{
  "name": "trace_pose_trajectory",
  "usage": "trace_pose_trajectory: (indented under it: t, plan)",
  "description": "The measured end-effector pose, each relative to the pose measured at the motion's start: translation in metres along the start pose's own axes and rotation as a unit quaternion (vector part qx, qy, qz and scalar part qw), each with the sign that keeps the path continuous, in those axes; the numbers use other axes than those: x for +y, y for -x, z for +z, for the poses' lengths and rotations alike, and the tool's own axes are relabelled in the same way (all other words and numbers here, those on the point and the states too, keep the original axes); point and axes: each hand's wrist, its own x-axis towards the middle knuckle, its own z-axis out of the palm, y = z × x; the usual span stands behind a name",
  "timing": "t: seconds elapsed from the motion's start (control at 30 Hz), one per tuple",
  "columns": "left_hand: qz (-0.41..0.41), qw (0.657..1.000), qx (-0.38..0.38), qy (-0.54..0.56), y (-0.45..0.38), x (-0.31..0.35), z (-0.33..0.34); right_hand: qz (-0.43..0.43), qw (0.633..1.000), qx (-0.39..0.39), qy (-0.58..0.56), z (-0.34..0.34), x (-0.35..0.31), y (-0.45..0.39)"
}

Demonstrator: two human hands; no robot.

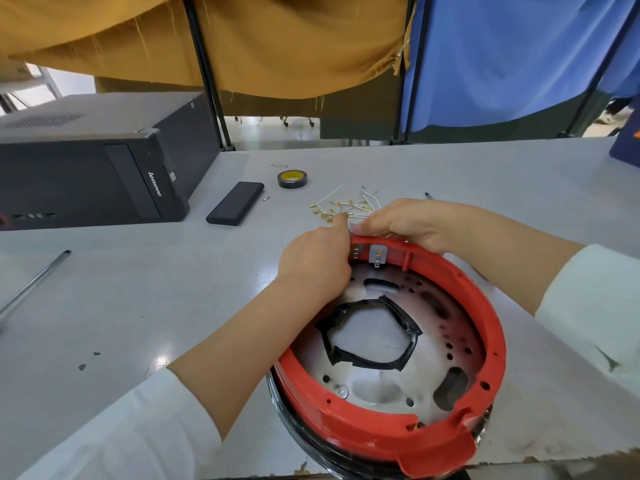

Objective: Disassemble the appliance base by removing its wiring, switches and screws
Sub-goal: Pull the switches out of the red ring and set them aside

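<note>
Hands (349,244) at red base's (485,327) far rim (tilted)

We have the appliance base (391,355) on the counter (138,306), at its near edge, right of centre. Our left hand (313,268) and right hand (405,223) meet at the base's far rim. Just behind them lies a heap of loose wires (346,206), and behind that a roll of tape (292,179). Left of the tape lies a flat case (235,203), and further left a computer tower (90,161) on its side. A pen (34,282) lies at the counter's left edge.
</note>
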Motion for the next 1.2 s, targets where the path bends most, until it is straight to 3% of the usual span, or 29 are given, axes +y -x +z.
trace_pose_trajectory:
  t: [0.23, 0.33, 0.43, 0.5, 0.87, 0.97, 1.1, 1.2]
  plan:
    - [0.019, 0.999, -0.016, -0.020, 0.007, -0.001, 0.001, -0.120, 0.987, 0.104, -0.022, -0.025, 0.002, -0.019]
    - [0.035, 0.999, -0.021, -0.007, 0.009, -0.005, 0.003, -0.133, 0.976, 0.111, 0.128, -0.047, 0.009, -0.016]
    - [0.042, 0.999, -0.023, -0.001, 0.008, -0.006, 0.003, -0.115, 0.926, 0.115, 0.341, -0.058, 0.022, -0.022]
    - [0.043, 0.999, -0.022, -0.001, 0.008, -0.007, 0.004, -0.109, 0.905, 0.116, 0.394, -0.058, 0.033, -0.032]
    - [0.030, 0.999, -0.017, 0.013, 0.008, -0.008, 0.003, -0.141, 0.883, 0.195, 0.403, -0.052, 0.050, -0.057]
    - [0.024, 0.999, -0.029, 0.016, 0.007, -0.008, 0.000, -0.191, 0.885, 0.213, 0.367, -0.049, 0.041, -0.036]
    - [0.008, 0.999, -0.045, 0.014, 0.010, -0.004, -0.007, -0.198, 0.948, 0.091, 0.232, -0.028, 0.023, 0.005]
    - [-0.026, 0.998, -0.060, -0.007, 0.013, 0.000, -0.012, -0.159, 0.927, 0.027, 0.340, -0.007, 0.023, 0.025]
